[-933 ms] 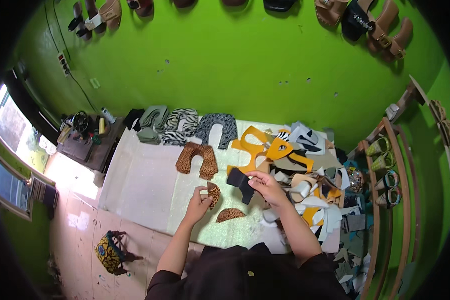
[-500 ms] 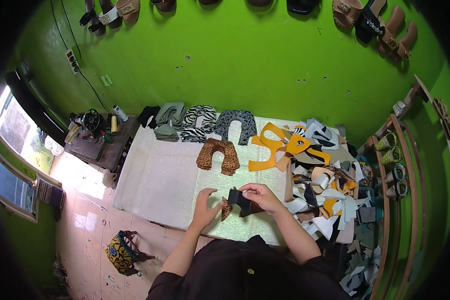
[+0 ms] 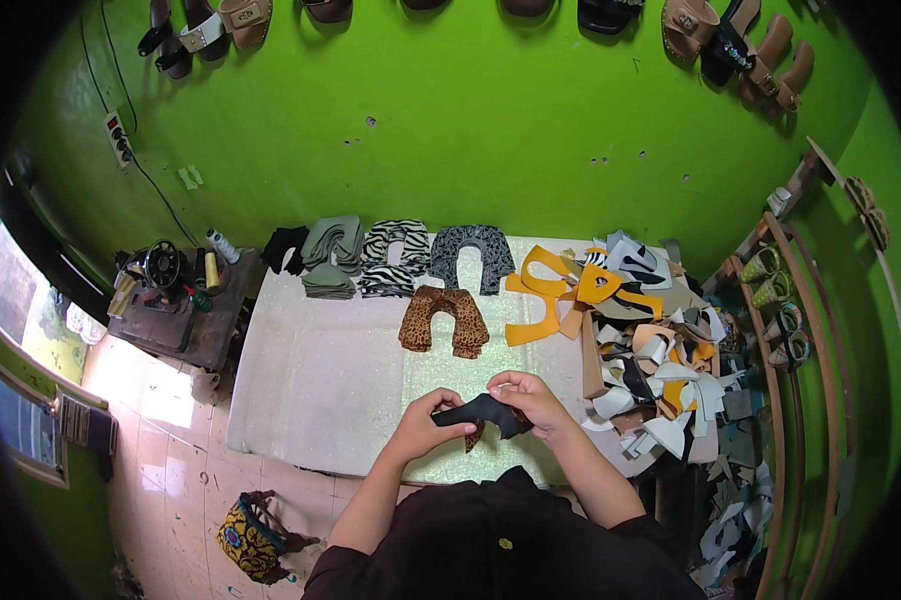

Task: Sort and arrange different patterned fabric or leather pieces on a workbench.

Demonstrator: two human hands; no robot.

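Note:
Between my two hands, above the near part of the table, is a curved black shoe-upper piece (image 3: 483,410). My left hand (image 3: 416,428) pinches its left end between thumb and fingers. At the other end my right hand (image 3: 537,408) grips it. A leopard-print piece (image 3: 474,440) shows beneath the black one; whether the two are joined I cannot tell. Just beyond lies a stack of leopard-print U-shaped pieces (image 3: 442,298). Behind it stand stacks of dark grey patterned pieces (image 3: 471,240), zebra-print pieces (image 3: 396,240), grey-green pieces (image 3: 329,285) and black pieces (image 3: 286,250).
Yellow cut-outs (image 3: 533,330) and a heap of scraps (image 3: 661,385) cover the right of the white table (image 3: 311,390). A sewing machine (image 3: 163,262) stands at the left, a patterned stool (image 3: 251,540) on the floor. A wooden rack (image 3: 793,400) holds shoes.
My left hand has closed on the black piece's left end, where it was apart before. The black piece now stretches between both hands and covers more of the leopard-print piece.

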